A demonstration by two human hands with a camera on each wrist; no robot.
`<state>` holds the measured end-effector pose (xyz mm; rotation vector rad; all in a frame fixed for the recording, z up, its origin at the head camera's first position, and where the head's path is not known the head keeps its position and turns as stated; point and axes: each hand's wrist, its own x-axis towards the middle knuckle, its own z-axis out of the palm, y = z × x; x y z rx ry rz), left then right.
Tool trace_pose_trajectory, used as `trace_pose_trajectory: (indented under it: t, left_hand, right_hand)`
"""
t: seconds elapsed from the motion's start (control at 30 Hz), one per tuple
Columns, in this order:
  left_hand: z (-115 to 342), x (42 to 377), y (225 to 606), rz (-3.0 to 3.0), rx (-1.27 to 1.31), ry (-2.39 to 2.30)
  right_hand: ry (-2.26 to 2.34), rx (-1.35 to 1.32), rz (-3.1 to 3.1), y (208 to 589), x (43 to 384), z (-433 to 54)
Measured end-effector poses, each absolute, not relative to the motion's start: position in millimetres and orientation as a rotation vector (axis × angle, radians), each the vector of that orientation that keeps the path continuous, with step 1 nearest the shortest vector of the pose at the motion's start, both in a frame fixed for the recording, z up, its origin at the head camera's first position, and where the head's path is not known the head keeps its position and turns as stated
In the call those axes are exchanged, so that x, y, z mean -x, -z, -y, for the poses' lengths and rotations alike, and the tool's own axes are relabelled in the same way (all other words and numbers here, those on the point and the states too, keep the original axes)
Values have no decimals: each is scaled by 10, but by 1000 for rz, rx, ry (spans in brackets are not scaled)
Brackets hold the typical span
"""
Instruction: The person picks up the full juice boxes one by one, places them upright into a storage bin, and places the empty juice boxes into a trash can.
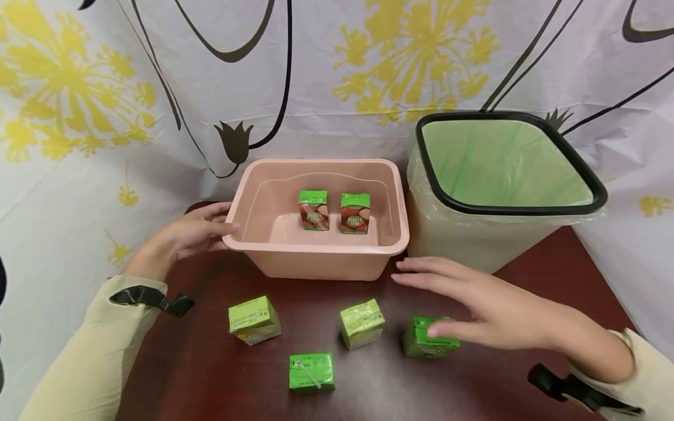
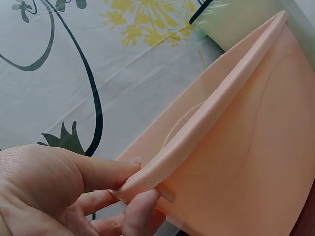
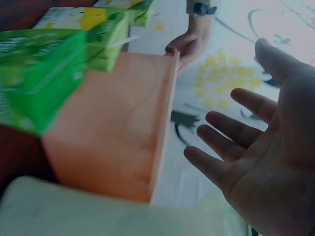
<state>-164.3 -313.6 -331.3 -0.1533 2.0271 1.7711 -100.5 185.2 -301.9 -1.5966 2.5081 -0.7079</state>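
My left hand (image 1: 196, 233) pinches the left rim of a pink plastic basin (image 1: 316, 264); the left wrist view shows the thumb (image 2: 110, 173) on one side of the rim and fingers beneath it. Inside the basin lie two small juice boxes (image 1: 314, 210) (image 1: 355, 214) with green tops and red-brown fronts. The right hand (image 1: 489, 304) hovers with its fingers spread, right of the basin. Below its thumb in the head view stands a green juice box (image 1: 421, 339), partly covered. The right wrist view shows this hand (image 3: 275, 142) holding nothing.
On the dark red table (image 1: 210, 380) stand a yellow-green carton (image 1: 255, 320), another yellow-green carton (image 1: 363, 324) and a green one (image 1: 312, 370) with a straw on top. Close at the basin's right is a lined, black-rimmed bin (image 1: 453, 240). A patterned sheet (image 1: 316, 70) hangs behind.
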Motion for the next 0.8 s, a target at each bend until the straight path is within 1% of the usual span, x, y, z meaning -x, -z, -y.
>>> trace_pose_trajectory:
  t: [0.17,0.4,0.6,0.8]
  left_hand:
    - [3133,1637,3319,-2022,155,-1766]
    - [3133,1621,3319,-2035,163,-1768]
    - [3137,1634,3315,-2021,168,-1777]
    - [3126,1641,3301,-2010,165,-1783]
  right_hand:
    - [785,1527,-2519,3217,903,-2166]
    - [1088,1532,-2441,3677,924,-2465]
    - [1255,1440,-2332,4068,955,-2475]
    - [1360,1356,-2224,4327,972,-2340]
